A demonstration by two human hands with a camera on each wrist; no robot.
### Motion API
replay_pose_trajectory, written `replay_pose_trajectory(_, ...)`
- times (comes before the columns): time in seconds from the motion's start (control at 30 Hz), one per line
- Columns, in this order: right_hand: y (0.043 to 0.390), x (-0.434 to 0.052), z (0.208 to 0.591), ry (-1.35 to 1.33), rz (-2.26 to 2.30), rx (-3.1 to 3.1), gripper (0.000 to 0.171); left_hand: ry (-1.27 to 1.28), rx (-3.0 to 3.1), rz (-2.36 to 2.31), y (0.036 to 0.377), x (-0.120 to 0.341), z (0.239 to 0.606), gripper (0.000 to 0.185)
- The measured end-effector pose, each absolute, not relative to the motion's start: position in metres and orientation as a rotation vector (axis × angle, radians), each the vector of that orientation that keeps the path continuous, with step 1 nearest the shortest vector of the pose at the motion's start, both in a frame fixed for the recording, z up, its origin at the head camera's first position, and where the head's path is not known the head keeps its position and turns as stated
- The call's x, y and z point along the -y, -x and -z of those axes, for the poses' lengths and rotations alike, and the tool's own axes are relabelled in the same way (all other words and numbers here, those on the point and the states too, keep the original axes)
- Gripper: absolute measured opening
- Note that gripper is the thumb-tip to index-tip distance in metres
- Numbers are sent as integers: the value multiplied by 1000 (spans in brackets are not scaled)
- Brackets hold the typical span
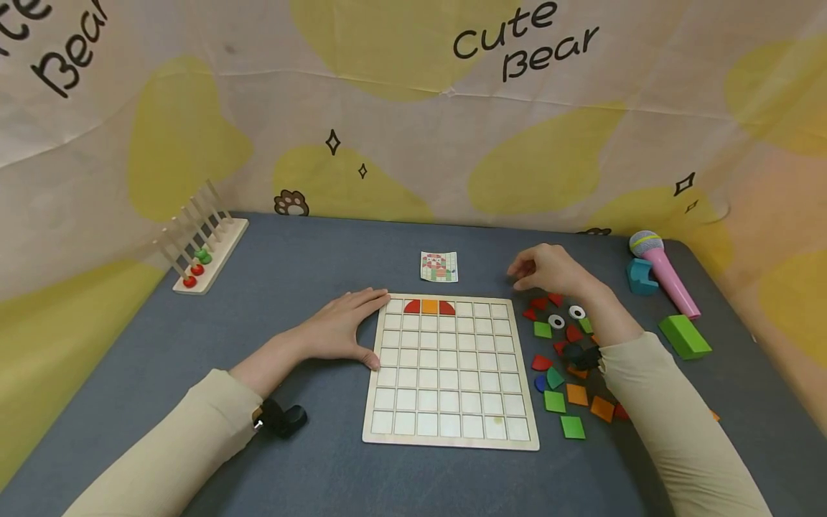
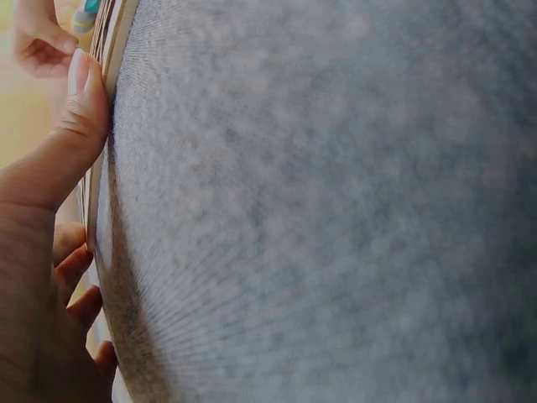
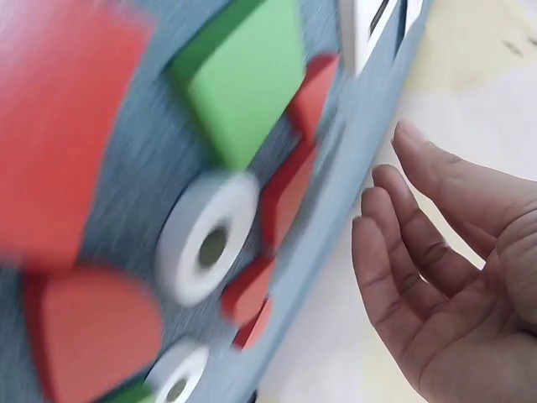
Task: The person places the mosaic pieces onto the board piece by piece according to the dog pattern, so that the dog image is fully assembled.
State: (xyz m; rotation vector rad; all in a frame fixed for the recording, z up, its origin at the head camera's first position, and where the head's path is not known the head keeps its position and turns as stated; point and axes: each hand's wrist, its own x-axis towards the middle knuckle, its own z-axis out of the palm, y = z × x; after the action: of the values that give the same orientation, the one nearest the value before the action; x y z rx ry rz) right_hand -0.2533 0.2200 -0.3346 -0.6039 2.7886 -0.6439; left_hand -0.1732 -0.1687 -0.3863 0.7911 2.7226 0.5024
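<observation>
Tiles (image 1: 554, 401) right of the board (image 1: 428, 378) seem light, stiff, best edge-pinched; left hand (image 1: 337, 327) spread against it, right hand (image 1: 554, 271) loosely curled, empty.

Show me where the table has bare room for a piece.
Free: between the peg stand and the picture card, beyond the left hand; also along the near edge of the gridded board. Crowded: right of the board, where loose tiles lie near the right hand.

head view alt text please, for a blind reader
A person's left hand touches the edge of a grid board with three tiles in its top row. The right hand hovers near loose coloured pieces; a picture card lies beyond the board.
</observation>
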Motion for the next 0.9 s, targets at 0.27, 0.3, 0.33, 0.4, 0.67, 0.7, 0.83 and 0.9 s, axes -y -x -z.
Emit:
replay_pose_trajectory(0.27,259,-254,335,497,616,-2800,26,-784,-2722,-512,173,168,386,119)
replay_pose_trajectory(0.3,260,-257,334,485,613,-2797,26,-782,-2723,-513,173,168,386,119)
replay_pose_trajectory(0.33,260,-261,334,477,610,-2793,27,-779,-2723,-512,173,168,386,119)
replay_pose_trajectory(0.4,261,-266,334,465,598,-2792,28,-774,-2724,-511,173,169,386,119)
replay_pose_trajectory(0.67,265,-280,337,397,584,-2759,26,-778,-2720,-521,172,169,386,120)
replay_pose_trajectory(0.7,266,-281,338,391,582,-2755,25,-777,-2720,-519,173,169,387,120)
replay_pose_trajectory(0.83,267,-282,342,384,563,-2764,22,-779,-2721,-504,174,169,388,120)
replay_pose_trajectory(0.9,267,-282,343,391,555,-2774,20,-782,-2720,-500,174,169,388,120)
